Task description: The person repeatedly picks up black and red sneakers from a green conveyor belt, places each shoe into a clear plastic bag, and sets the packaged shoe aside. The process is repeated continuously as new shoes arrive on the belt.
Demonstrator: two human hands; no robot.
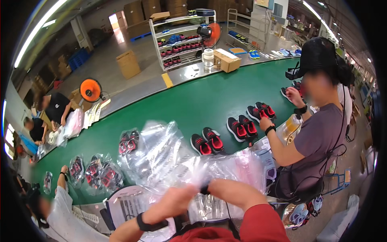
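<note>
My left hand (174,201) and my right hand (231,192) meet at the bottom centre, both gripping a clear plastic bag (173,161) that spreads up over the green conveyor belt (189,103). The bag is crumpled and blurred; I cannot tell what is inside it. A black band sits on my left wrist. Just beyond the bag lies a pair of black and red shoes (207,142).
More shoe pairs (242,128) line the belt to the right, where a seated person (318,133) handles one. Bagged shoes (100,173) lie at left beside another person's hand (64,169). Shelves (181,40), boxes (225,60) and orange fans (90,90) stand beyond.
</note>
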